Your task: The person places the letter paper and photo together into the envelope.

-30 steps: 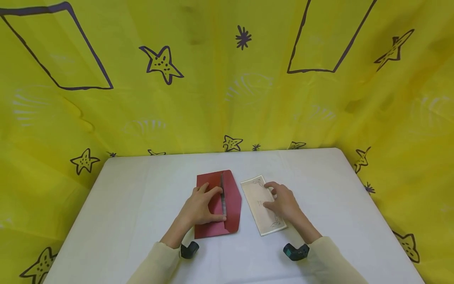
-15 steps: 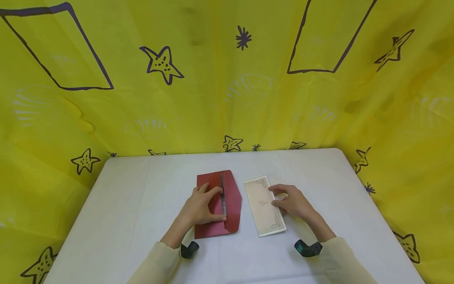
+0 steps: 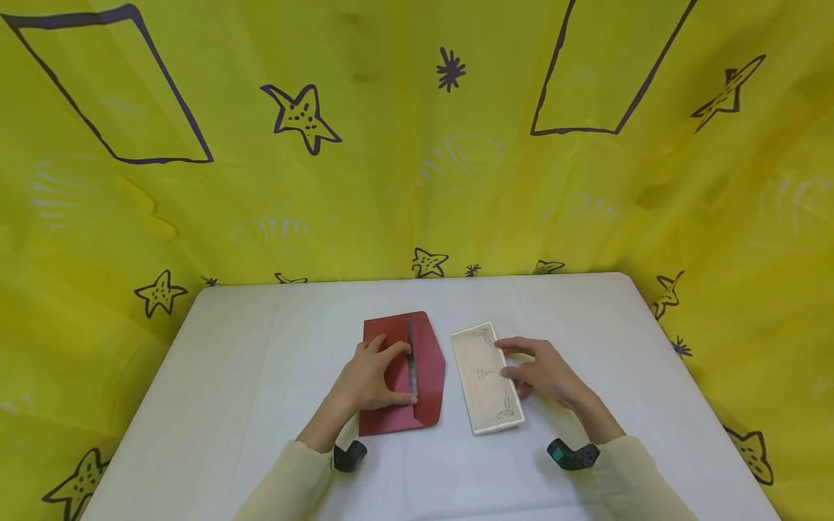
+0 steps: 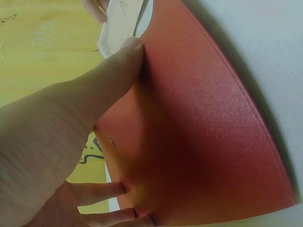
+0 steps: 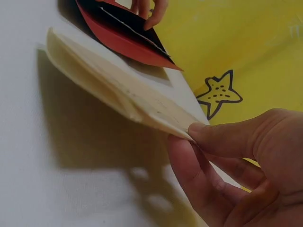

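A red envelope (image 3: 384,420) lies on the table with its flap (image 3: 428,369) folded out to the right. My left hand (image 3: 365,376) arches over its pocket, thumb and index fingertips at the mouth's edge, which gapes in the right wrist view. To the right, a cream folded card (image 3: 482,376) with fine dark ornament is pinched along its right edge by my right hand (image 3: 544,369). In the right wrist view, the card (image 5: 123,94) is tilted up over its shadow, with the thumb on one face and fingers behind. Its layers spread a little at the far end.
A white-covered table (image 3: 274,325) runs back to a yellow curtain (image 3: 365,202) printed with dark starfish. Dark wrist devices (image 3: 350,456) sit below both hands. A narrow strip of white cloth separates envelope and card.
My right hand has shifted right and now pinches the card at its edge instead of reaching over its face. The card moved slightly right. My left hand and the envelope stay put.
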A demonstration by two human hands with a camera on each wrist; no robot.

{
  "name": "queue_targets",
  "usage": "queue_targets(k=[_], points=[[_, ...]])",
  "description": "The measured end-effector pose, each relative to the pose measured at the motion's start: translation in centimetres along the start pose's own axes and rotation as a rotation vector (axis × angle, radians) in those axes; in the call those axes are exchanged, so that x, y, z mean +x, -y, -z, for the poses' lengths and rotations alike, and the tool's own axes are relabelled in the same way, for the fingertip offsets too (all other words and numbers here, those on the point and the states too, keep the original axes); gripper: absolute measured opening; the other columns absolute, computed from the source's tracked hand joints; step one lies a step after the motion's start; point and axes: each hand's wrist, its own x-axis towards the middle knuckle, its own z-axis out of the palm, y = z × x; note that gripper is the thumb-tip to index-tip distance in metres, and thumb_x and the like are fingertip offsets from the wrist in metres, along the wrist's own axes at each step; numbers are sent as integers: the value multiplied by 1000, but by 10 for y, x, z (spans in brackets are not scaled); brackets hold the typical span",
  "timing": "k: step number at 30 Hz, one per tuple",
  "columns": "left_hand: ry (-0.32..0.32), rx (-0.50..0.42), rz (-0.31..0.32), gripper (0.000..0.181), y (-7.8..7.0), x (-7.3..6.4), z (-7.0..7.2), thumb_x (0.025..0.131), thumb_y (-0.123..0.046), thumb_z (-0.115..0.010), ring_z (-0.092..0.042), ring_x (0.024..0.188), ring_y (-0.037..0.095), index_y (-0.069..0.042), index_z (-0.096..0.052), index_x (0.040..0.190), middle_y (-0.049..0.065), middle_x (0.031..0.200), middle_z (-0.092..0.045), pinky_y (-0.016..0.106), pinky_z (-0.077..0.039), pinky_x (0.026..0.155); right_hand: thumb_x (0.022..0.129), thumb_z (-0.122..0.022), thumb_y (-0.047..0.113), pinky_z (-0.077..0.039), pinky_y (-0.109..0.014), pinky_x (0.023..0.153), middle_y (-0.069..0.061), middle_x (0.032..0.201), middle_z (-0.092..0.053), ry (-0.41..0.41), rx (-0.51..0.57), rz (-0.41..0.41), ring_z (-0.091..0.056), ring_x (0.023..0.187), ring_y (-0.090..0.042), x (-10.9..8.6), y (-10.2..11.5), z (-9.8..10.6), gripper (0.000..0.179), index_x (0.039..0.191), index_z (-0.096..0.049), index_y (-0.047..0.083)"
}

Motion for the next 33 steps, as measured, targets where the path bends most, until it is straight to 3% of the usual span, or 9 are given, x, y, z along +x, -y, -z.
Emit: queue_targets(k=[7,17,33], points=[[-6,13,-9,79,3,2,-1,68,-58,-90,-47,129,50,-28,-60,135,25,150,-47,60,-55,88,93,-73,4,-58,-35,57,-24,140,-58,-13,61,49,-64,60,-28,4,7,1,52,143,-57,4],[-3,14,6,81,4,2,-3,68,-59,-90,-47,130,49,-27,-60,136,24,150,-46,61,-55,88,92,-74,0,-59,-35,59,-28,145,-52,-10,178,113,-67,67,-25,12,17,-16,57,145,-53,0],[9,5,18,80,1,0,-1,67,-58,-90,-45,131,53,-27,-60,136,25,152,-45,64,-53,91,92,-73,0,-58,-33,57,-19,139,-60,-33,123,60,-65,61,-23,27,25,-50,52,141,-60,8]])
